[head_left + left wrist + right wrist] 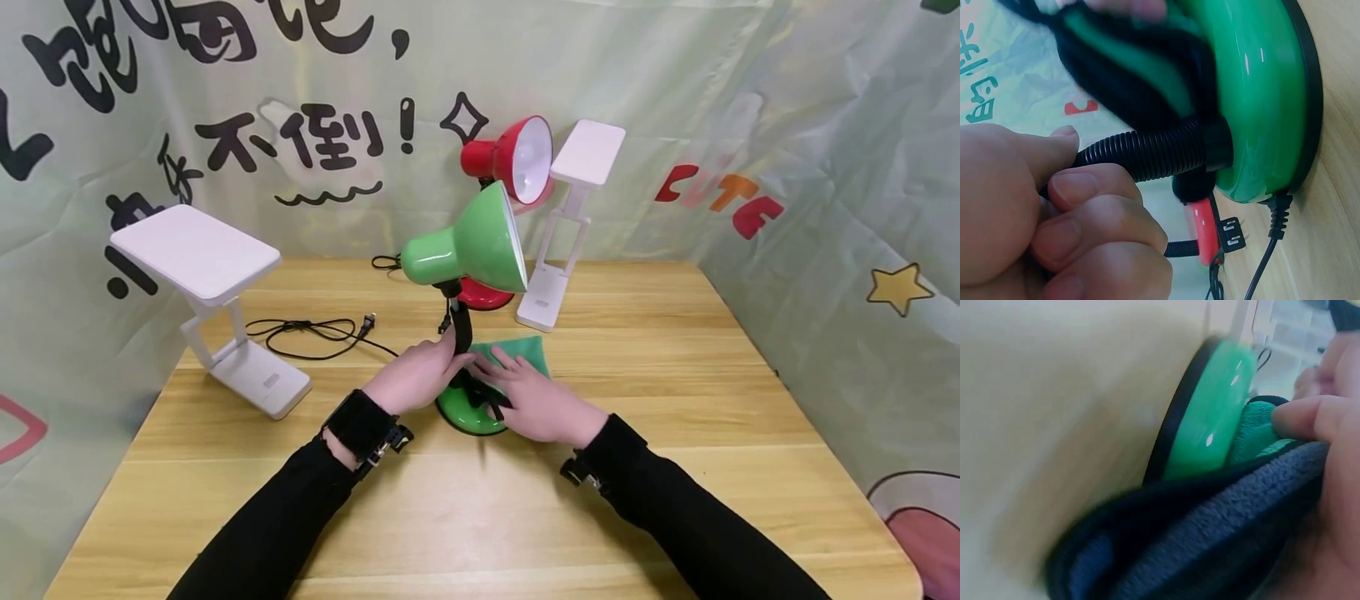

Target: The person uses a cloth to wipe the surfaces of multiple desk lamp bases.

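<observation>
Green lamp (491, 242): it stands near the middle of the tabletop (675, 375), well in from the left and right edges.
Left hand (416, 375): its fingers curl round the ribbed neck (1154, 150).
Right hand (536, 400): its fingers lie on the cloth (531, 350) by the base (461, 418); I can't tell if they pinch it.
Cloth: looks soft, light and easy to bunch.
Neck: looks bendy but firm, a good place to hold.
Base: looks smooth, slippery and probably heaviest.

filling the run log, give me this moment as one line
left hand: grips neck of green lamp | right hand: on cloth by base | behind: red lamp, white lamp | left: second white lamp
</observation>
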`<action>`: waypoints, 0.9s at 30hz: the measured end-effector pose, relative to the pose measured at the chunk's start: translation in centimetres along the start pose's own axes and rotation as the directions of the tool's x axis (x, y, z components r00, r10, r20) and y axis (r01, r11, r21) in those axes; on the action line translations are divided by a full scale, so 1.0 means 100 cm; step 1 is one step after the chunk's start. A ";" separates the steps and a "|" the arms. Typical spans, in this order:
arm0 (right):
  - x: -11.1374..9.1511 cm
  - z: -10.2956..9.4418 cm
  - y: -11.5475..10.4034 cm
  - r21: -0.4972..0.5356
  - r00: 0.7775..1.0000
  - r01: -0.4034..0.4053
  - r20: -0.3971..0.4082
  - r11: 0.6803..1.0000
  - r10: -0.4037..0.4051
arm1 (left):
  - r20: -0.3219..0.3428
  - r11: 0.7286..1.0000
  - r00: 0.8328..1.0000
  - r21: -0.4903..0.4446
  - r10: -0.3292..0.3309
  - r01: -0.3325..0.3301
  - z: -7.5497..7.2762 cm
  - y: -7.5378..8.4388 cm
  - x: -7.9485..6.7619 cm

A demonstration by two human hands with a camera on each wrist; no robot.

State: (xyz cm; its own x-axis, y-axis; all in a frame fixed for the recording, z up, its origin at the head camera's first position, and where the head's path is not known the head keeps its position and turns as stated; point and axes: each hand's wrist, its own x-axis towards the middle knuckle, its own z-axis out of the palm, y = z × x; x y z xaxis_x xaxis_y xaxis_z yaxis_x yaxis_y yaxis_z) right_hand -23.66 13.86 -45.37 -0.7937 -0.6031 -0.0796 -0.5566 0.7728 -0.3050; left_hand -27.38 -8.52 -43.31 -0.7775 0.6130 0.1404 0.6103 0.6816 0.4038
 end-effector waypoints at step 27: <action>0.031 0.003 0.009 0.021 0.994 -0.112 0.015 0.994 0.111 | -0.016 1.000 1.000 0.003 0.024 -0.024 0.000 -0.001 0.000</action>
State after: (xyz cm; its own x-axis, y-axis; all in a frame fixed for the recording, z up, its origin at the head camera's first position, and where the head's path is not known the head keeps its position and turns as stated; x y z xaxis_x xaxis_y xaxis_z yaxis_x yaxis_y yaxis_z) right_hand -26.56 12.66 -46.22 -0.8471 -0.5160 -0.1271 -0.4592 0.8311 -0.3138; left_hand -27.39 -8.56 -43.36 -0.7653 0.6223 0.1646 0.6289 0.6682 0.3975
